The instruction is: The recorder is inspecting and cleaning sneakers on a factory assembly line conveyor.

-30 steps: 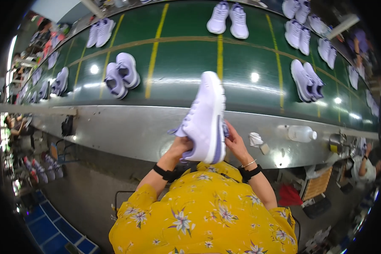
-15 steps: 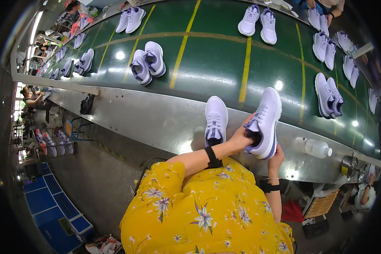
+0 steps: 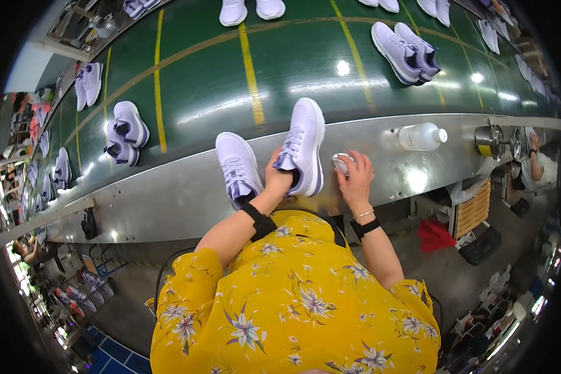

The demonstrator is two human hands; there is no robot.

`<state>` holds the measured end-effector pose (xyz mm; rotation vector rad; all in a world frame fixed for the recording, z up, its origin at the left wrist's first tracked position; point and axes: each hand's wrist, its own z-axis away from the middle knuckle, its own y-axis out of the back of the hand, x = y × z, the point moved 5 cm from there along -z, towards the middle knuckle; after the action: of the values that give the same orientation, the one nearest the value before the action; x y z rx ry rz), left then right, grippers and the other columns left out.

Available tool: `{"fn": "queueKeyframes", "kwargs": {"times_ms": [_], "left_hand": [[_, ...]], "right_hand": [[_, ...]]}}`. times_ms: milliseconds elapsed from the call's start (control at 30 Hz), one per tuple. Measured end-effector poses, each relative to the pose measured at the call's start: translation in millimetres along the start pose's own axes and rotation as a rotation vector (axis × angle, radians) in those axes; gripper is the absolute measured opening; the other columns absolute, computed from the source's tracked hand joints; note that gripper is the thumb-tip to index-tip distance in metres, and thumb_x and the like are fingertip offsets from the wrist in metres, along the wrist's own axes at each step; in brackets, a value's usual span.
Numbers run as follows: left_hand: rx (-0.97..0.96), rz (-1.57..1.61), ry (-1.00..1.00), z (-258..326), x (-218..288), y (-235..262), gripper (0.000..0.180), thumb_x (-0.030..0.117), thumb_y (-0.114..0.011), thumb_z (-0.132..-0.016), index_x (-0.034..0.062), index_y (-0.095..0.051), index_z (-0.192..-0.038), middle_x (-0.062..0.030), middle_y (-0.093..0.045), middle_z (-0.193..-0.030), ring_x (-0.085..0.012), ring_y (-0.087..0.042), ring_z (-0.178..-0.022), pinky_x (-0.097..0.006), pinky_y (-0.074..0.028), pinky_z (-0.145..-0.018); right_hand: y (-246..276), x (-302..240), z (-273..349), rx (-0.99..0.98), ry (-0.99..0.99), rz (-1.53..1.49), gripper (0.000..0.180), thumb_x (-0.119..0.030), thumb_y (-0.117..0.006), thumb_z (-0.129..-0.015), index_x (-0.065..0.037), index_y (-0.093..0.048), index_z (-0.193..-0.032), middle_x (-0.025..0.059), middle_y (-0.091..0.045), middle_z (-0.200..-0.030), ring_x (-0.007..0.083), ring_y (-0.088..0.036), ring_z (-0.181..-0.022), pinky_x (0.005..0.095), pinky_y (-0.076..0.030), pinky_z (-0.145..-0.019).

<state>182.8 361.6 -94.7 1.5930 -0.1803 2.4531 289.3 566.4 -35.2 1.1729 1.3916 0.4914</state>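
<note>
My left hand (image 3: 277,179) grips a lavender sneaker (image 3: 304,140) at its heel opening, fingers partly hidden inside. The sneaker is held with its toe pointing away from me and its white sole edge facing right. Left of it, a matching sneaker (image 3: 235,163) stands on the metal ledge, close to my left wrist. My right hand (image 3: 359,179) is over the ledge to the right, its thumb and fingers closed round a small crumpled white wad (image 3: 341,163). Whether the wad is cloth or paper cannot be made out.
Beyond the metal ledge (image 3: 162,199) runs a green conveyor belt (image 3: 199,93) with yellow lines and several pairs of lavender sneakers (image 3: 406,53). A white bottle (image 3: 421,137) lies on the ledge at right, near a round metal container (image 3: 489,141). Another person (image 3: 542,163) sits at far right.
My right hand has let go of the sneaker and moved right to the white wad. My left hand still holds the sneaker. The view has turned, and the belt's shoes appear shifted.
</note>
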Motion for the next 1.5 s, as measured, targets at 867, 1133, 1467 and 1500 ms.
{"fn": "queueKeyframes", "kwargs": {"times_ms": [867, 1133, 1467, 1500], "left_hand": [[-0.135, 0.075, 0.053, 2.5, -3.2, -7.6, 0.041, 0.003, -0.048, -0.101, 0.0025, -0.048, -0.142, -0.0111, -0.059, -0.135, -0.02, -0.057, -0.121, -0.031, -0.045, -0.104], [-0.086, 0.0, 0.081, 3.1, -4.2, -5.3, 0.043, 0.004, -0.047, -0.102, 0.0016, -0.047, -0.144, -0.0128, -0.06, -0.134, -0.0204, -0.057, -0.121, -0.031, -0.045, -0.103], [-0.084, -0.101, 0.049, 2.8, 6.8, -8.9, 0.039, 0.004, -0.047, -0.102, 0.0018, -0.049, -0.141, -0.0105, -0.061, -0.13, -0.0181, -0.058, -0.117, -0.03, -0.046, -0.101], [-0.09, -0.042, 0.045, 2.7, 3.7, -8.1, 0.039, 0.004, -0.047, -0.102, 0.0019, -0.049, -0.141, -0.0106, -0.061, -0.13, -0.018, -0.058, -0.117, -0.03, -0.046, -0.101]], "right_hand": [[-27.8, -39.0, -86.0, 0.277, -0.121, -0.461, 0.013, 0.0, -0.071, -0.087, -0.006, -0.074, -0.097, 0.0112, -0.062, -0.086, 0.0268, -0.063, -0.072, 0.0352, -0.052, -0.064], [-24.7, -45.4, -76.5, 0.249, -0.075, -0.359, 0.011, -0.001, -0.072, -0.088, -0.006, -0.075, -0.096, 0.0099, -0.06, -0.08, 0.0255, -0.061, -0.065, 0.034, -0.05, -0.059], [-26.8, -39.6, -64.2, 0.239, -0.121, -0.379, 0.009, -0.006, -0.071, -0.089, -0.006, -0.075, -0.098, 0.0106, -0.06, -0.08, 0.0266, -0.06, -0.065, 0.0359, -0.049, -0.059], [-24.5, -42.3, -63.8, 0.243, -0.108, -0.397, 0.009, -0.006, -0.071, -0.09, -0.006, -0.075, -0.097, 0.0108, -0.06, -0.08, 0.0272, -0.061, -0.065, 0.0359, -0.049, -0.059]]}}
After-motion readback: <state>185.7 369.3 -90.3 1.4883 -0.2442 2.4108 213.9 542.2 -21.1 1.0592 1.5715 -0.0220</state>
